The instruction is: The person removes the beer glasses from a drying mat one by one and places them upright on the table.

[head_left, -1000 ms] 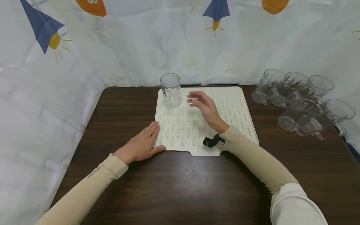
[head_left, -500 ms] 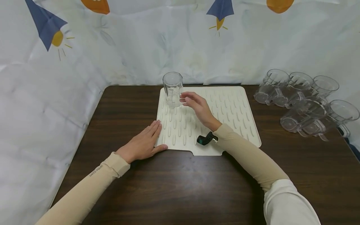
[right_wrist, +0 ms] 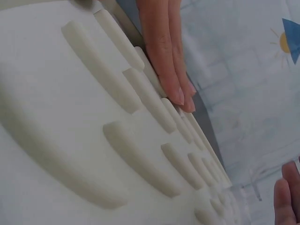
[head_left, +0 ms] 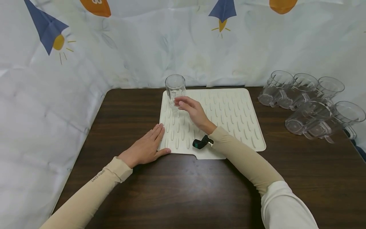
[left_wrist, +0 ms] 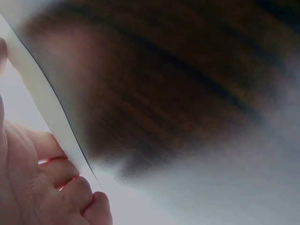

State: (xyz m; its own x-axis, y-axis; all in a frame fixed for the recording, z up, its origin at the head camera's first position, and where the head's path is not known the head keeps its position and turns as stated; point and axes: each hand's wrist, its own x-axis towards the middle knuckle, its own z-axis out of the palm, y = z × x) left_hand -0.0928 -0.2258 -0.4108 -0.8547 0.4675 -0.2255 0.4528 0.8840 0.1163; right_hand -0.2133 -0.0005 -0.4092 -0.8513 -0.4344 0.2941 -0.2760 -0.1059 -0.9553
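A clear glass mug [head_left: 175, 83] stands upright on the far left part of a cream ridged mat [head_left: 228, 127]. My right hand [head_left: 194, 114] is at its near right side, loosely bent fingers overlapping the lower part of the mug in the head view. The right wrist view has those fingertips [right_wrist: 284, 201] at the lower right, beside a faint part of the mug [right_wrist: 240, 201]. Flat on the mat's near left corner rests my left hand [head_left: 145, 144], fingers straight and thumb along the front edge.
Several clear mugs [head_left: 303, 105] cluster at the right on the dark wooden table [head_left: 183, 190]. A white patterned sheet [head_left: 143, 41] hangs along the back and left. A black wrist device [head_left: 201, 142] sits under the right wrist.
My right hand has moved left across the mat to the mug, its fingers now overlapping it. The left hand stays on the mat corner; the mug stays in place.
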